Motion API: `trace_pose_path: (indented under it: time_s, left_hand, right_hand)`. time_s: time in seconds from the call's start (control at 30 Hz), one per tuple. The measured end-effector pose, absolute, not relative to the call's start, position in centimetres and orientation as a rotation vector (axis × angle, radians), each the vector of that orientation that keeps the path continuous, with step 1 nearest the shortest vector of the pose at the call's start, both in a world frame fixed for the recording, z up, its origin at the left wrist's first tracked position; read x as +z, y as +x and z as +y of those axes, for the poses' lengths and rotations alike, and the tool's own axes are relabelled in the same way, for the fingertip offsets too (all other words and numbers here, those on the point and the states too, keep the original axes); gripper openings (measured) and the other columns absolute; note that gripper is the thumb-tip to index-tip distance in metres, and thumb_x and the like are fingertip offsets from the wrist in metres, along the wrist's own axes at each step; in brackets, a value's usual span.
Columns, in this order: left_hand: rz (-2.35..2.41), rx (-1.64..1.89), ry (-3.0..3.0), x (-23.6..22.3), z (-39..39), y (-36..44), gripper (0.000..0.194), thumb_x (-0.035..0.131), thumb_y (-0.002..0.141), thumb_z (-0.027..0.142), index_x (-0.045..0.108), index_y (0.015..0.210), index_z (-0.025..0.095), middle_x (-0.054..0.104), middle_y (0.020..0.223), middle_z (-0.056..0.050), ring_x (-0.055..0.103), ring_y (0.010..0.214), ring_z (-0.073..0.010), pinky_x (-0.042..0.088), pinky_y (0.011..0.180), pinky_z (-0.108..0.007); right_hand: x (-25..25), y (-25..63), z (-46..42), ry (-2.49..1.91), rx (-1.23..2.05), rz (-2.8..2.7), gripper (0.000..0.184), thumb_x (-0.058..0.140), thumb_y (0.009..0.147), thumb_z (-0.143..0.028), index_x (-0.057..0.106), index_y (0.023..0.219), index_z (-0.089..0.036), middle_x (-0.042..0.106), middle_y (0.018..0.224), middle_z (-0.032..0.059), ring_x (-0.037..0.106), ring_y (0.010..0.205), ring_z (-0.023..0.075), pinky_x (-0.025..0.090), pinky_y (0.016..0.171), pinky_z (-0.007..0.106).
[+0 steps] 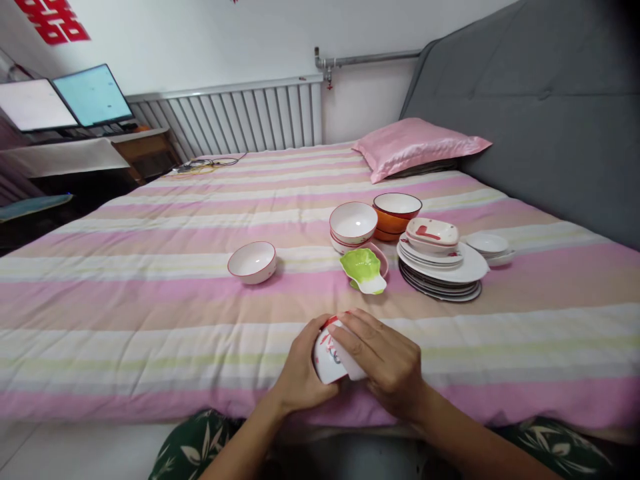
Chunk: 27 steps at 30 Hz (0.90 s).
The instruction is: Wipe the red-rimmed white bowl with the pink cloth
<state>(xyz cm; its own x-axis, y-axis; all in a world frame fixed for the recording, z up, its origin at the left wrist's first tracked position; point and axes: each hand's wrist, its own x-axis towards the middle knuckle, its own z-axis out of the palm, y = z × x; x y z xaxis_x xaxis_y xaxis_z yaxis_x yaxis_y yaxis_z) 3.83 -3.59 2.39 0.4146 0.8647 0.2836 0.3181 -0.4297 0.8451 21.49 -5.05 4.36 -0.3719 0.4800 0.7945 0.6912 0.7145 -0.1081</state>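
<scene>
Holding a tilted white bowl at the bed's near edge, I clamp it between left hand and right hand, perhaps with a cloth. It isn't set down; a lone bowl sits left, stacked bowls and plates farther right.

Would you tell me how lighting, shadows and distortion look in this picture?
In the head view, light is soft; a faint shadow lies right of the lone bowl; the monitors look washed out; the upper-right corner darkens; left-edge shapes seem stretched.
</scene>
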Motion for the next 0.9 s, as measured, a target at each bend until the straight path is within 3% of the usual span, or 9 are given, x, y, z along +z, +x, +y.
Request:
trace_pose_path:
  time_s: [0.5,0.73,0.9]
  left_hand:
    - [1.003,0.864,1.808,3.4,-3.0,3.0,0.074,0.059,0.051,0.011,0.040,0.122,0.019,0.056,0.122,-0.009,0.053,0.110,-0.0302,0.041,0.097,-0.044]
    - [0.983,0.886,1.770,3.2,-2.9,2.6,0.076,0.058,0.051,0.008,0.041,0.124,0.021,0.055,0.123,-0.007,0.052,0.111,-0.0283,0.039,0.097,-0.040]
    - [0.995,0.885,1.772,3.1,-3.0,2.6,0.074,0.057,0.052,0.011,0.041,0.124,0.019,0.055,0.124,-0.008,0.052,0.111,-0.0292,0.040,0.096,-0.042]
  right_hand:
    - [1.5,22.0,-3.1,-1.149,0.178,-1.666,0.044,0.050,0.074,-0.012,0.060,0.115,-0.020,0.067,0.112,0.0063,0.064,0.102,0.0219,0.052,0.091,0.034]
    - [-0.1,21.8,-3.1,-1.406,0.450,-1.487,0.038,0.061,0.076,-0.031,0.060,0.112,-0.020,0.071,0.099,0.0066,0.069,0.086,0.0233,0.056,0.073,0.030]
    - [-0.4,21.8,-3.2,-1.412,0.493,-1.458,0.034,0.061,0.076,-0.031,0.061,0.109,-0.021,0.072,0.098,0.0055,0.070,0.085,0.0230,0.057,0.070,0.029]
